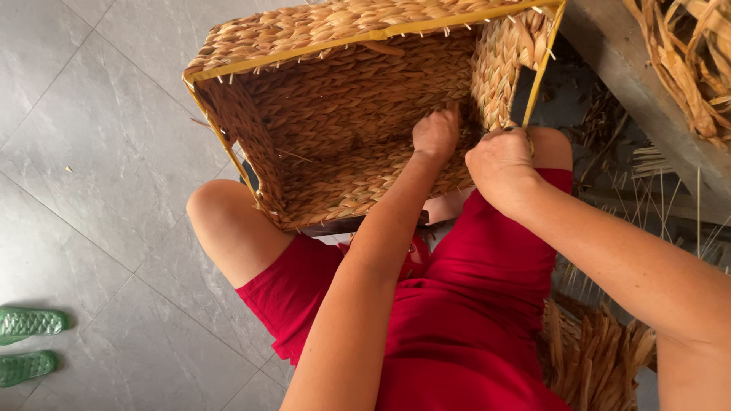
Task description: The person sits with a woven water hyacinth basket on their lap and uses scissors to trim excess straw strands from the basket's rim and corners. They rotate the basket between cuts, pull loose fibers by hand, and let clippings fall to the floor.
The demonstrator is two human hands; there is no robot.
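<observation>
A large rectangular basket (pixel 343 99) woven of straw braid on a yellow wire frame rests tipped on my knees, its opening facing me. My left hand (pixel 435 133) reaches inside it, fingers closed against the woven side near the right corner. My right hand (pixel 499 156) is closed on the basket's near right corner, pinching the braid there. What the fingertips hold is hidden. I wear red shorts.
Grey tiled floor (pixel 99 152) lies to the left, with two green sandals (pixel 30 342) at the lower left. Dried straw bundles (pixel 601 358) lie by my right leg. More straw (pixel 685 61) hangs over a grey ledge at the upper right.
</observation>
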